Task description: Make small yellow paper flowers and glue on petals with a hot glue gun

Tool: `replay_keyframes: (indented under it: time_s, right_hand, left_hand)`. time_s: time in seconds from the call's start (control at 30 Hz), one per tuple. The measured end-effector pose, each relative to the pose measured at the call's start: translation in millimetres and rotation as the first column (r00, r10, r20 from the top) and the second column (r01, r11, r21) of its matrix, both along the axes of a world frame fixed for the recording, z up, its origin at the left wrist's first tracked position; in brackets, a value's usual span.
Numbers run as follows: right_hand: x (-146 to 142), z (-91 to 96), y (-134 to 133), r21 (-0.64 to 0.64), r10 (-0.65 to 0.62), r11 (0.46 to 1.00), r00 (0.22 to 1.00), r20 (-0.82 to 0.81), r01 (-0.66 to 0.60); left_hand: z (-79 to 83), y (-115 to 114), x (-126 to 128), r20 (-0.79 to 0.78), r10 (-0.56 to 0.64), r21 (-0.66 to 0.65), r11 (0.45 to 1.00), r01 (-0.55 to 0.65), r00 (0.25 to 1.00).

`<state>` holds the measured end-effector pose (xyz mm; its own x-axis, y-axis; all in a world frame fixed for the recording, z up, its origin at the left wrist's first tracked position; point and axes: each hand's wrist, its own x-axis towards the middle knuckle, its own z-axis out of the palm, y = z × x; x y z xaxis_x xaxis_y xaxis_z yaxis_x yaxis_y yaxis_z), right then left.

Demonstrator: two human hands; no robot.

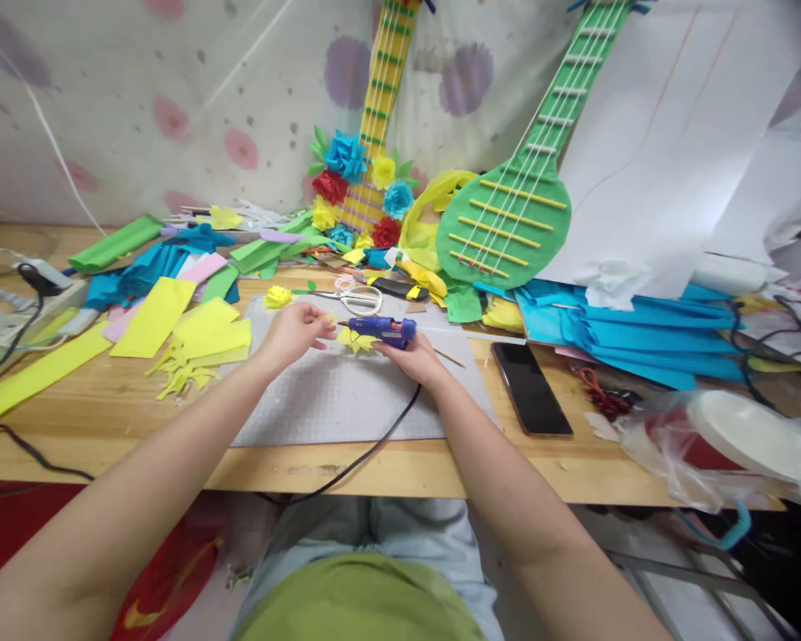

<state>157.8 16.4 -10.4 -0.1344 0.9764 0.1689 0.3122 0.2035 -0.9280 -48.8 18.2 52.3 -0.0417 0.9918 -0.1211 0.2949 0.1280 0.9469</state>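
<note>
My right hand [417, 358] is wrapped round a blue hot glue gun [380, 331], its nozzle pointing left and a clear glue stick [471, 334] coming out of its back. Just under the gun, by my right fingertips, is a partly hidden yellow paper flower [357, 342]; whether those fingers also grip it I cannot tell. My left hand [299, 331] pinches a small piece of yellow paper [330, 322] close to the nozzle. A finished-looking yellow paper rose [278, 297] lies on the grey cutting mat [287, 405], beyond my left hand. White-handled scissors [362, 301] rest behind the gun.
Yellow paper strips [153, 329] and blue and green scraps pile up at left. A phone [531, 388] lies right of the mat, near folded blue paper [634, 325]. Behind stand a green paper lute [507, 223] and a yellow one [380, 98]. The gun's black cord [374, 450] crosses the front edge.
</note>
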Motion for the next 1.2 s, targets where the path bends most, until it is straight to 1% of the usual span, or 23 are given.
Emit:
replay_keyframes:
  time_s: [0.1,0.2,0.47,0.7,0.9,1.07,1.2]
  right_hand:
    - [0.5,-2.5,2.2,0.008,0.003,1.0,0.999,0.048,-0.003]
    - [0.6,-3.6,2.8,0.014,0.005,1.0,0.999,0.052,-0.005]
    - [0.7,2.4,-1.5,-0.004,-0.018,1.0,0.996,0.089,0.018]
    - [0.7,-1.9,1.6,0.012,0.002,1.0,0.998,0.064,-0.003]
    - [0.2,2.0,-1.1,0.016,-0.011,1.0,0.999,0.05,0.01]
    - [-0.2,-0.8,0.5,0.016,-0.013,1.0,1.0,0.007,0.013]
    - [-0.8,-2.6,1.3,0.007,-0.042,0.999,0.999,-0.008,0.042]
  left_hand:
    - [-0.2,0.4,-1.2,-0.014,-0.012,0.002,1.0,0.012,1.0]
    - [0.2,0.4,-1.7,-0.033,-0.02,0.007,1.0,0.02,0.999]
    - [1.7,0.0,-0.4,-0.084,-0.042,-0.004,0.999,0.041,0.996]
    - [-0.8,2.5,-0.3,-0.083,-0.046,-0.005,0.999,0.046,0.995]
    - [-0.6,1.5,0.6,-0.074,-0.053,-0.016,0.999,0.052,0.996]
    - [-2.2,1.7,0.7,-0.071,-0.06,-0.011,0.998,0.059,0.996]
    - [-2.1,1.1,1.9,-0.078,-0.063,-0.023,0.998,0.061,0.995]
